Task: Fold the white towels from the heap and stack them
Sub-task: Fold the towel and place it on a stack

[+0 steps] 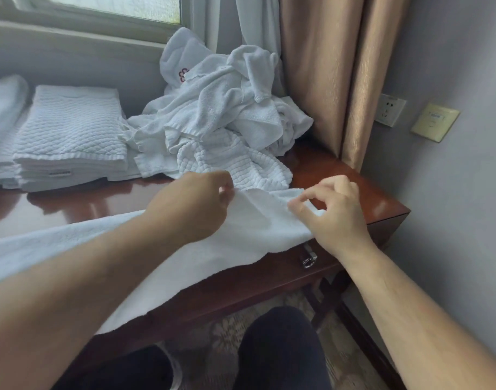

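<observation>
A white towel (241, 243) lies flat over the near part of the table (339, 175), running from the far right, between the hands, down to the near left, where it passes under the left forearm and hangs over the table's near edge. The left hand (196, 204) has its fingers curled and pinches the towel's far edge. The right hand (334, 212), just right of it, pinches the towel's far right corner between thumb and forefinger, its other fingers bent above. The cloth between the two hands is lifted a little and lightly creased; the rest looks smooth and plain.

Just beyond the hands sits the heap (224, 114), a crumpled pile of white towels against the curtain (339, 66), some waffle-textured, one with a red mark. To the left of the heap stands a stack (69, 136) of folded waffle towels, edges squared, with more folded white cloth at the far left edge.
</observation>
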Tool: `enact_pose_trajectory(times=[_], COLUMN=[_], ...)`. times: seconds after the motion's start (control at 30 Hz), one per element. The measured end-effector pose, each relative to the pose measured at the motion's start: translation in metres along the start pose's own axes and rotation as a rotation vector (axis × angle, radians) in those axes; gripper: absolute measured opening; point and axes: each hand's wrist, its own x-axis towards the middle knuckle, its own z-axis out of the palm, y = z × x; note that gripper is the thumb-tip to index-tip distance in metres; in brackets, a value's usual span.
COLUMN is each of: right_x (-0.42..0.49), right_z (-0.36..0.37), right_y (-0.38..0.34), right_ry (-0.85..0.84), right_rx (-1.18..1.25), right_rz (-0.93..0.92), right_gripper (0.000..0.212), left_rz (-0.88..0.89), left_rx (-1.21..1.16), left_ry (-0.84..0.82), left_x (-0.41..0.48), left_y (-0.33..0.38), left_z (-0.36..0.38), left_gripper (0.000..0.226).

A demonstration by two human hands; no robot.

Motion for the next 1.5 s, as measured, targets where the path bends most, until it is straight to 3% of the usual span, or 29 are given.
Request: enact_pose_trajectory(times=[0.07,0.13,0.27,0.4,0.57,0.73,0.9,0.97,1.07,1.13,1.23,1.33,1.5], right_x=[0.008,0.016,0.033,0.055,0.067,0.068,0.064,0.065,0.063,0.061,0.063,0.067,0.072], right_z=[0.004,0.01,0.024,0.029,0.038,0.046,0.052,0.052,0.05,0.048,0.039,0.028,0.028], right_y=[0.003,0.008,0.017,0.022,0.022,0.014,0.01,0.008,0.006,0.005,0.008,0.017,0.027], right_ry=[-0.287,-0.453,-0.416,-0.406,-0.475,-0.356,-0.394,-0.389,-0.387,-0.364,-0.191,-0.101,-0.25], right_rx=[-0.085,-0.176,-0.238,-0.169,-0.121,-0.135,-0.227,-0.206,-0.184,-0.113,0.066,0.007,-0.221], right_rz=[0.001,0.024,0.081,0.324,0.27,0.169,0.263,0.261,0.158,0.138,0.218,0.28,0.359], right_gripper=[0.074,0.093,0.08,0.088,0.063,0.023,0.062,0.056,0.03,0.029,0.03,0.034,0.028], left_rz=[0.008,0.054,0.121,0.172,0.211,0.221,0.221,0.224,0.215,0.205,0.2,0.158,0.075], left_rx=[0.07,0.134,0.221,0.223,0.151,0.155,0.134,0.132,0.132,0.131,0.132,0.131,0.175], left_ry=[-0.046,-0.07,-0.1,-0.086,-0.05,-0.042,-0.04,-0.03,-0.014,-0.014,-0.001,-0.043,-0.241], left_x=[0.013,0.023,0.032,0.033,0.026,0.024,0.022,0.021,0.021,0.021,0.022,0.032,0.054], left_y=[-0.003,-0.006,-0.013,-0.018,-0.021,-0.022,-0.024,-0.026,-0.029,-0.03,-0.029,-0.028,-0.028], left_z=[-0.007,-0.009,-0.006,-0.001,-0.002,-0.001,0.004,0.005,0.007,0.007,0.009,0.008,0.019], left_gripper=[0.013,0.014,0.017,0.018,0.015,0.015,0.016,0.016,0.016,0.017,0.016,0.013,0.013])
